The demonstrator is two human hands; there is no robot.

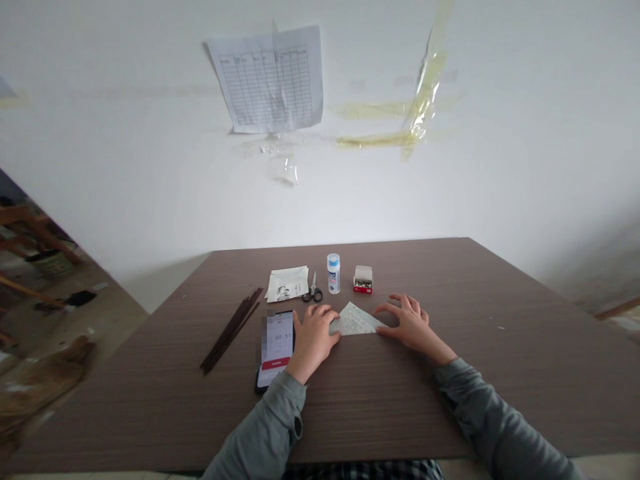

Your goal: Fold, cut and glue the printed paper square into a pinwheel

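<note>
A triangle of folded printed paper (pixel 356 321) lies on the table between my two hands, its point facing away from me. My left hand (pixel 316 333) holds the left corner, with thumb and index finger on either side of it and the other fingers curved over the tabletop. At the right corner, my right hand (pixel 407 325) has its thumb on the paper's edge and its fingers arched above. Just left of my left hand lies a phone (pixel 277 347) showing a timer, partly covered by that hand.
Beyond the paper stand a white bottle with a blue cap (pixel 333 275) and a small red-and-white box (pixel 363 280). Scissors (pixel 313 292) lie beside more printed paper sheets (pixel 287 283). Several thin dark sticks (pixel 230 332) rest at the left. A wall (pixel 400 207) borders the table's (pixel 500 373) far edge.
</note>
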